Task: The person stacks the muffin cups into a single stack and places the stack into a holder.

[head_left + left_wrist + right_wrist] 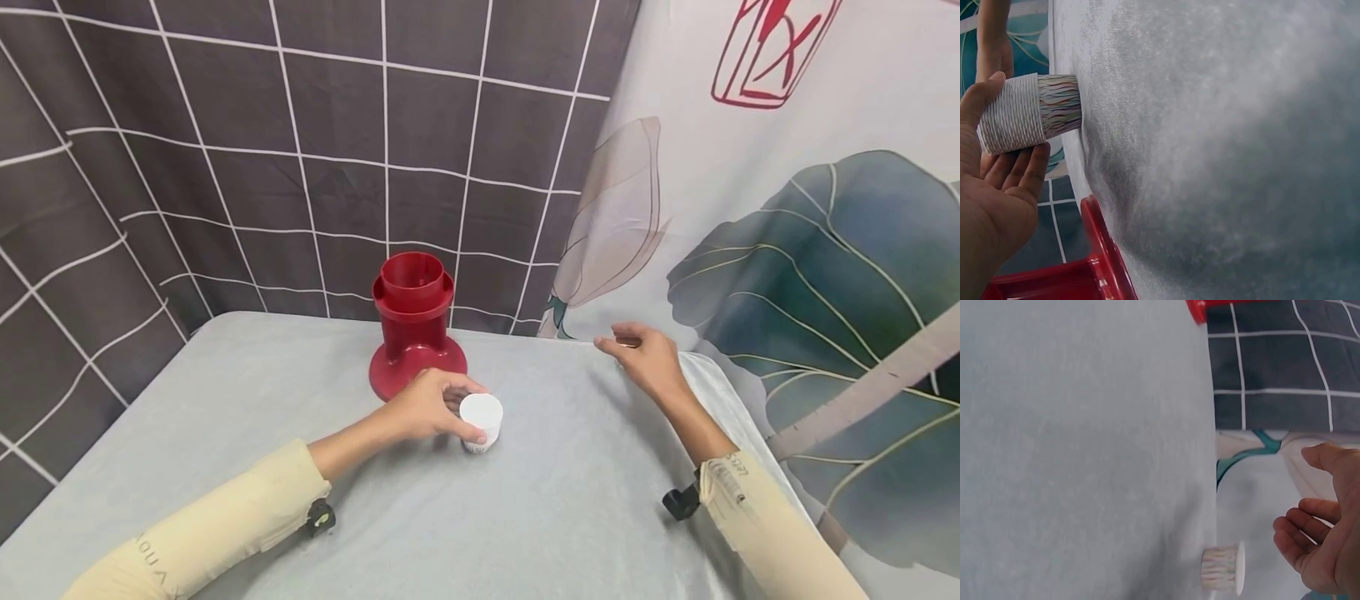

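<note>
My left hand (431, 407) holds a stack of small paper cups (1013, 115) between thumb and fingers. The stack's white rims form ridges, and the lowest cup shows a streaky coloured pattern. It stands with its bottom at the cloth, white top upward in the head view. Beyond that wrist, a red plastic stand (415, 333) with a round base and a tube-like top stands upright. Over the table's far right, my right hand (647, 360) hovers with loosely bent fingers and holds nothing. A patterned cup with a white rim (1223, 570) stands beside it, mostly hidden in the head view.
A pale grey cloth covers the table (540, 508). Behind it hang a dark curtain with white grid lines (330, 108) and a white curtain with large printed leaves (817, 250). The table's far edge runs close behind the red stand.
</note>
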Demonstrator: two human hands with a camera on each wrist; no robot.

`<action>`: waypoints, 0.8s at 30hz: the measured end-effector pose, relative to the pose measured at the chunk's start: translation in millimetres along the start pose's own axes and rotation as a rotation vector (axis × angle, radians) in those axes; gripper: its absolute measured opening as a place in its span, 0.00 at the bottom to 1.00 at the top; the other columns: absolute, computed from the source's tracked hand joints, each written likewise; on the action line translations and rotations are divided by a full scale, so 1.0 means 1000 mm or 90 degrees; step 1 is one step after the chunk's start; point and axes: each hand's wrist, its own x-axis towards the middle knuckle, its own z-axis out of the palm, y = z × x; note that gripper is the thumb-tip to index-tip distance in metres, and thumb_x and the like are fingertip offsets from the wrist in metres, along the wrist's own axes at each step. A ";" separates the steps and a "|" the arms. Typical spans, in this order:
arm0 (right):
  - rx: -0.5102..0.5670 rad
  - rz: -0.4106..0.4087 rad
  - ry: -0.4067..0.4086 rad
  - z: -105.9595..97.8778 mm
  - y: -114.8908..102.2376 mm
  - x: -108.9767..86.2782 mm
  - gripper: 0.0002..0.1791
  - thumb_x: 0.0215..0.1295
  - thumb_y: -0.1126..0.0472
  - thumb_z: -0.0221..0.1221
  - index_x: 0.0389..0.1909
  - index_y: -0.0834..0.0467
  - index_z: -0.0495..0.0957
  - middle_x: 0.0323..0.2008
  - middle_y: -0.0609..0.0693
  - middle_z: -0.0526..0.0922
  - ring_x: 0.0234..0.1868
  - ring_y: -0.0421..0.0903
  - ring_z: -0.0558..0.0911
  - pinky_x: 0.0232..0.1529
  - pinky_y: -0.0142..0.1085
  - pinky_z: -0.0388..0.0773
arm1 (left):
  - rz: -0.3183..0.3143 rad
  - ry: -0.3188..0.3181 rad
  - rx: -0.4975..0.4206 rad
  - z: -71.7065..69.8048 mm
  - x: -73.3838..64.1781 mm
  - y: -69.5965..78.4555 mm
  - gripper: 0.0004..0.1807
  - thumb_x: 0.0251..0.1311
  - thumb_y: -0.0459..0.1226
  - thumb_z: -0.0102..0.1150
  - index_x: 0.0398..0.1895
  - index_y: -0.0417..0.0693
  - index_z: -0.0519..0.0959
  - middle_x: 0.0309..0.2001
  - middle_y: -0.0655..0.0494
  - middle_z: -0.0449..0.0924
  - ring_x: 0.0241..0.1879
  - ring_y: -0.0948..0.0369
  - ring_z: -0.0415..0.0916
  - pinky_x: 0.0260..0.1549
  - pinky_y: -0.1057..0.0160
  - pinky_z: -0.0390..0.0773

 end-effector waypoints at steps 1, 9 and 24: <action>0.000 0.006 0.001 -0.001 0.002 0.001 0.37 0.77 0.39 0.68 0.71 0.65 0.83 0.67 0.66 0.88 0.67 0.65 0.89 0.67 0.57 0.85 | 0.001 0.000 0.000 0.000 0.000 0.000 0.30 0.54 0.43 0.90 0.62 0.53 0.91 0.55 0.56 0.94 0.55 0.57 0.92 0.57 0.54 0.92; -0.009 0.044 0.004 -0.007 0.017 0.005 0.38 0.78 0.39 0.67 0.73 0.66 0.80 0.69 0.69 0.86 0.69 0.68 0.86 0.69 0.62 0.81 | 0.008 -0.004 0.006 -0.002 0.002 -0.001 0.30 0.54 0.42 0.90 0.62 0.52 0.91 0.55 0.56 0.94 0.55 0.57 0.92 0.57 0.55 0.92; -0.072 0.091 -0.023 -0.011 0.035 0.016 0.46 0.75 0.43 0.70 0.80 0.71 0.71 0.76 0.76 0.75 0.77 0.75 0.76 0.77 0.67 0.74 | 0.013 -0.011 -0.004 -0.002 0.002 -0.002 0.29 0.54 0.41 0.90 0.61 0.51 0.91 0.54 0.56 0.94 0.54 0.57 0.92 0.57 0.56 0.92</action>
